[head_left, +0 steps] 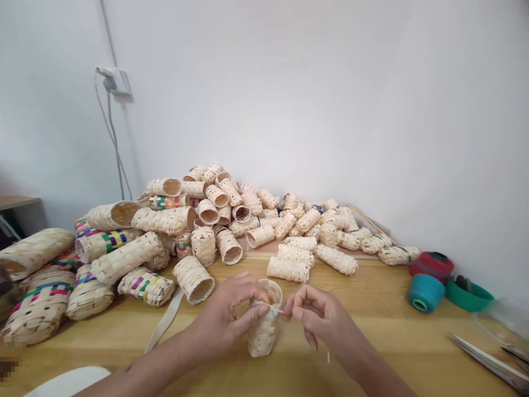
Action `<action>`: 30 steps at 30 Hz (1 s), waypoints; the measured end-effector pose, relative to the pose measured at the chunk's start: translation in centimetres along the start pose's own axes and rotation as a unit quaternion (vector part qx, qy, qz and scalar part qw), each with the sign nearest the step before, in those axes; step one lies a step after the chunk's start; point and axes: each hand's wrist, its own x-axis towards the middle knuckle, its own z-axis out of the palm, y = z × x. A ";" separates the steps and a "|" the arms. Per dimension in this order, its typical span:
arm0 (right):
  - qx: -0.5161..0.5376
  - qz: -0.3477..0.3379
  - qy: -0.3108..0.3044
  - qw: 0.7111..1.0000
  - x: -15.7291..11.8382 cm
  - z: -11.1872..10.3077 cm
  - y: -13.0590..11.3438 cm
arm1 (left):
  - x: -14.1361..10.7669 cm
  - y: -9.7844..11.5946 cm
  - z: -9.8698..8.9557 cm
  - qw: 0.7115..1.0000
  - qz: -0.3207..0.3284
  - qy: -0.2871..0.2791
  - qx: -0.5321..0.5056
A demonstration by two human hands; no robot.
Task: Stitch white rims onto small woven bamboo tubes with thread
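A small woven basket [263,335], a pale tube of flat wooden strips, stands upright on the wooden table in front of me, its mouth facing up. My left hand [227,309] grips its rim from the left, thumb outside and fingers at the far edge. On the other side, my right hand [320,314] pinches a thin pale strand [278,311] close to the rim. Whether a needle is between those fingertips is too small to make out. A short white end [328,357] shows below the right hand.
Many similar baskets [163,220] are heaped at the left and back, some with coloured bands. A red spool [430,266], a teal thread spool [425,293] and a green dish [471,298] stand right. Scissors [487,358] lie front right. A pale strap [165,320] lies left.
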 end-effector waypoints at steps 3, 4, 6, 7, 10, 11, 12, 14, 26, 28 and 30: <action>0.102 0.006 -0.007 0.995 0.0 -0.3 -0.3 | 0.1 0.2 0.0 1.000 -0.002 0.005 0.000; 0.134 0.006 -0.007 0.991 0.0 -0.5 -0.3 | 0.1 0.2 0.1 1.000 -0.003 0.006 -0.002; 0.186 0.002 -0.013 0.982 0.0 -0.7 -0.3 | 0.1 0.4 0.1 1.000 -0.004 0.005 -0.010; 0.202 0.001 -0.021 0.979 0.0 -0.9 -0.3 | 0.1 0.4 0.1 1.000 -0.004 0.001 -0.013; 0.228 0.002 -0.058 0.972 -0.2 -1.8 -0.2 | 0.1 0.5 0.0 0.999 -0.015 -0.010 -0.029; 0.237 -0.002 -0.070 0.969 -0.3 -2.1 -0.2 | 0.1 0.5 -0.1 0.999 -0.025 -0.011 -0.038; 0.249 -0.009 -0.079 0.965 -0.5 -2.4 -0.2 | 0.2 0.5 -0.2 0.998 -0.037 -0.011 -0.052; 0.282 -0.025 -0.094 0.954 -0.7 -2.8 -0.2 | 0.2 0.5 -0.3 0.993 -0.064 -0.021 -0.093; 0.304 -0.068 -0.009 0.950 -0.2 -1.5 0.1 | -0.1 0.5 0.3 0.969 -0.116 -0.104 -0.193; 0.290 -0.089 0.029 0.952 -0.1 -1.3 0.0 | -0.1 0.5 0.3 0.968 -0.113 -0.110 -0.195; 0.291 -0.104 0.026 0.951 -0.1 -0.8 -0.1 | -0.1 0.6 0.3 0.968 -0.109 -0.113 -0.195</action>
